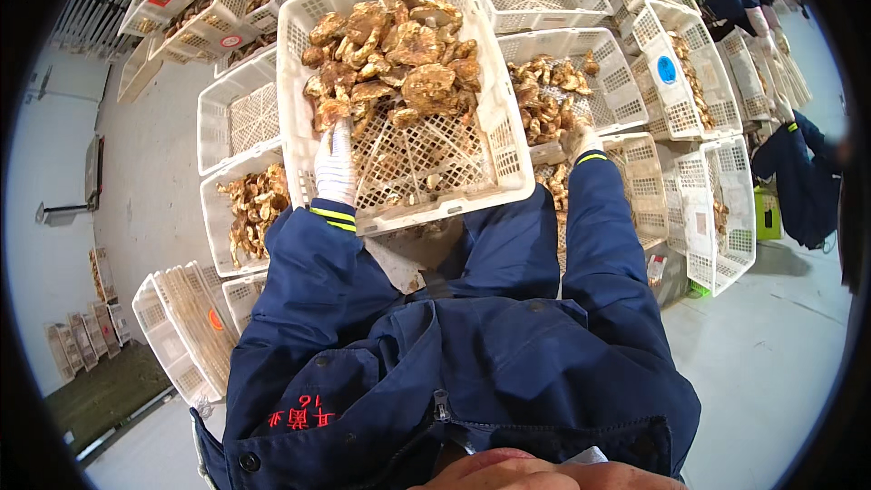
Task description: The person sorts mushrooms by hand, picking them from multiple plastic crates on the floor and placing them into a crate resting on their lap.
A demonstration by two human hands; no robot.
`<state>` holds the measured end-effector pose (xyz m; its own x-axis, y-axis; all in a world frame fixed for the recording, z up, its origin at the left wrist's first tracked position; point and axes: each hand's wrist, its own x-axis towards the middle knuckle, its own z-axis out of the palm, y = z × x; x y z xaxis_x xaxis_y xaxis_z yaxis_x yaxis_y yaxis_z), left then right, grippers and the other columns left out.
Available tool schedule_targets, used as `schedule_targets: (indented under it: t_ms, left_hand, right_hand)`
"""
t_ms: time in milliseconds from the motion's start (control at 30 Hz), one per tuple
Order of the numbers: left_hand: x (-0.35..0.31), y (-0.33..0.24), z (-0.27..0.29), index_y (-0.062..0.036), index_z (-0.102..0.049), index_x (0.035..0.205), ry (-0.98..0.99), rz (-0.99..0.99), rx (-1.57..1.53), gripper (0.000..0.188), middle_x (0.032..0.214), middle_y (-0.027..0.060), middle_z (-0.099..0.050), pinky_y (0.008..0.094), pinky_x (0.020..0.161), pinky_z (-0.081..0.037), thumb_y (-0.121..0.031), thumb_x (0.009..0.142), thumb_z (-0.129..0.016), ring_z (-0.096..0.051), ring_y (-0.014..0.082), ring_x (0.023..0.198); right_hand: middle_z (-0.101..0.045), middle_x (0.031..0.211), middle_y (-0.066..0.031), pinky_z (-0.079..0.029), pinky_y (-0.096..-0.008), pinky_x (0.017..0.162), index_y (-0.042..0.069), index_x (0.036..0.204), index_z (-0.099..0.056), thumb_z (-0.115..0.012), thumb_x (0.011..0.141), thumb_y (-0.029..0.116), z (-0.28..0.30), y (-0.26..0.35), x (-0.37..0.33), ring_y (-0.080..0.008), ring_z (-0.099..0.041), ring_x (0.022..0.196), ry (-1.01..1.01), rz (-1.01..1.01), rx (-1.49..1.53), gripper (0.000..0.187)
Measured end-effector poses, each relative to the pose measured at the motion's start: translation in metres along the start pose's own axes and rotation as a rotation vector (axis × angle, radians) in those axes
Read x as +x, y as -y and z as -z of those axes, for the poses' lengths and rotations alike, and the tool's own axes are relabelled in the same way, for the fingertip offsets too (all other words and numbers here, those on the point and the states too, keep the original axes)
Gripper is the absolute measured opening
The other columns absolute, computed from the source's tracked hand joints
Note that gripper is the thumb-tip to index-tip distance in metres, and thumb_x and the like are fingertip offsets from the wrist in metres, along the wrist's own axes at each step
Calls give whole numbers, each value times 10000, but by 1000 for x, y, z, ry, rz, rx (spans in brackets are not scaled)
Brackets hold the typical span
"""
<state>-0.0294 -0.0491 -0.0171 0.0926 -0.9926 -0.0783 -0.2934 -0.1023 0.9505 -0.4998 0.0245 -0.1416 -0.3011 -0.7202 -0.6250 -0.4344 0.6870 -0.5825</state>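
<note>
Over the lap: one white lattice crate (pixel 508 163) of brown mushrooms (pixel 390 59) | left hand (pixel 336 163), white-gloved, inside crate, fingers curled among mushrooms | right hand (pixel 578 139) gloved, at crate's right edge, grip unclear | about three more mushroom-filled crates (pixel 218 218) alongside

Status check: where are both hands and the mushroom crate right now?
Left hand gloved, inside white crate, on brown mushrooms. Right hand gripping crate's right rim. More crates crowd close behind.
</note>
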Motion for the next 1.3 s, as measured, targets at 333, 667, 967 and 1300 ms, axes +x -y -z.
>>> schedule_targets:
  t_ms: [333,667,967,1300]
  left_hand:
    - [-7,-19,-5,14,-548,1142,-17,-62,-182,368,1060,113,-595,258,871,-413,-280,923,-519,-537,163,975]
    - [-19,-46,-2,12,-549,1145,64,-63,-287,366,1068,110,-603,261,879,-407,-279,925,-515,-546,156,973]
    - [-18,-45,-5,24,-542,1145,94,0,-381,371,1054,94,-606,251,868,-406,-275,927,-513,-539,135,959]
    - [-9,-29,-9,-23,-508,1214,240,-67,-587,360,1150,85,-567,272,891,-404,-215,909,-523,-520,166,1026]
  right_hand:
    - [-611,1074,-159,-463,-370,869,38,1190,-523,-529,851,334,-11,258,-133,-271,-598,973,-278,829,122,450]
    - [-600,1044,-120,-438,-400,867,83,1152,-500,-525,826,300,-120,309,-96,-281,-573,1002,-345,733,-1014,392]
    - [-623,985,-166,-457,-402,835,77,1031,-595,-547,804,206,-109,287,-99,-328,-586,953,-145,778,-1007,266]
    - [-628,843,-74,-472,-275,715,-14,1023,-616,-600,789,98,-60,279,-115,-178,-583,768,176,566,754,260]
